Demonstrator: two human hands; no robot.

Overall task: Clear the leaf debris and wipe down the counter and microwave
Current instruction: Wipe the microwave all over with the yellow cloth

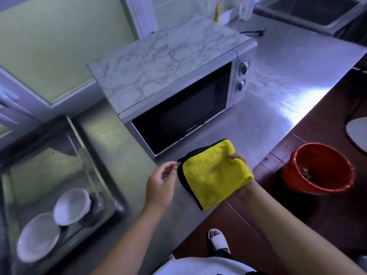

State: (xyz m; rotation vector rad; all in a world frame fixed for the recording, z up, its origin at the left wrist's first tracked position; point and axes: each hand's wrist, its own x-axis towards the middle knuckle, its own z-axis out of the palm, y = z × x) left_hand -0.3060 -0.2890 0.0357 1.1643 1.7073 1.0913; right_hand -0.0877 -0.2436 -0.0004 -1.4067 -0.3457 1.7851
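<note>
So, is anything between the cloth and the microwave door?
Nothing visible. The right hand holds the cloth just in front of the microwave door, with only bare counter between them. The left hand sits by the cloth's left edge, off that path.

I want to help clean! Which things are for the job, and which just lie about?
For the job: yellow cloth with black edge in the right hand; marble-topped silver microwave; steel counter; red plastic bucket holding scraps.
Lying about: two white bowls in the sink.
</note>
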